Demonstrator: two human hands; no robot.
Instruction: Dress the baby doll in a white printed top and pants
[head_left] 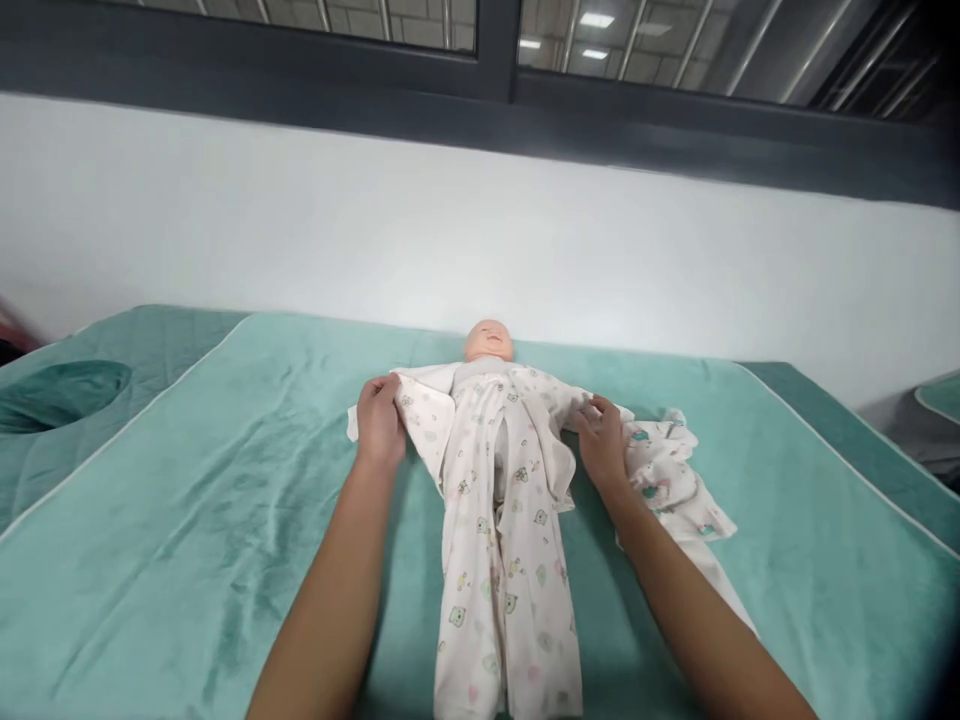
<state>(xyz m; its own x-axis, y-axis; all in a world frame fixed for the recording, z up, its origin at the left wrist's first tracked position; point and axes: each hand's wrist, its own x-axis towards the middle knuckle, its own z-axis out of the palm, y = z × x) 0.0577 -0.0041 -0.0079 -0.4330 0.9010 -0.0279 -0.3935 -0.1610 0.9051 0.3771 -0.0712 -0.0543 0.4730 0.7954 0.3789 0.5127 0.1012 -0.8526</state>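
Observation:
A baby doll lies on its back, head toward the wall. White printed baby clothes cover its body, with long trousers stretching toward me and a top spread out at both sides. My left hand pinches the edge of the top at the left sleeve. At the opposite sleeve, my right hand has its fingers closed on the cloth. Beside my right forearm lies a crumpled white garment with green and pink prints, partly hidden by that arm.
A green padded massage bed carries everything, with a face hole at its left end. Behind it rises a white wall under a dark window frame. Part of another green surface shows at the far right.

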